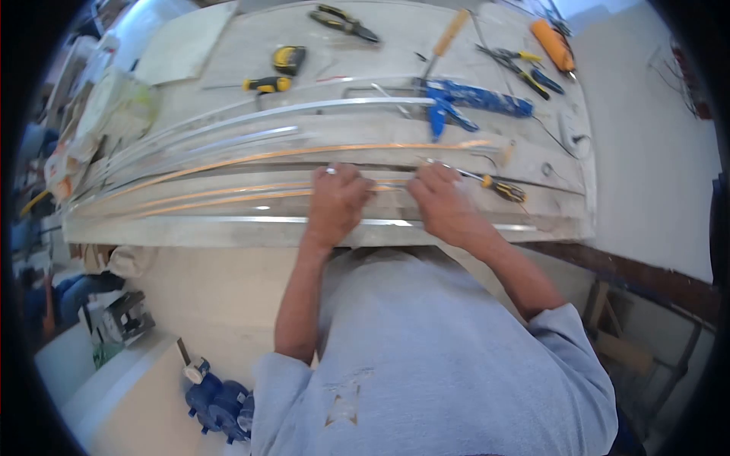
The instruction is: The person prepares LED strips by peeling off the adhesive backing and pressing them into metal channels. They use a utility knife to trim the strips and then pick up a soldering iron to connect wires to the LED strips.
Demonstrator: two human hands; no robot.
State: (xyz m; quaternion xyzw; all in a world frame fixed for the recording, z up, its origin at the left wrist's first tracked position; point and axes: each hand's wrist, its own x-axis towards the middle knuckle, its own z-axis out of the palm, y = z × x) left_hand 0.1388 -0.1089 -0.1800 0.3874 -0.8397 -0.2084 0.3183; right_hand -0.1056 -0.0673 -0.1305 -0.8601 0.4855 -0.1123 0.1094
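Observation:
Over the bench's front part, my left hand [336, 199] has its fingers curled closed around a thin orange-and-silver strip [258, 190]. Just to its right, my right hand [441, 196] pinches the same strip, a short piece of which shows between the hands. The fingertips are partly hidden and slightly blurred. A screwdriver [503, 188] with a yellow-and-black handle lies right beside my right hand. Nearer the front edge, a silver metal bar [251, 220] runs under my wrists. Behind the hands lies another long orange-edged strip [304, 152].
Farther back on the workbench [395, 61] lie a blue caulking gun [479, 99], pliers [344, 23], more pliers [517, 70], a tape measure [289, 59], another screwdriver [266, 84] and an orange cylinder [553, 45]. A power strip [570, 133] sits at the right. Blue bottles [220, 403] stand on the floor.

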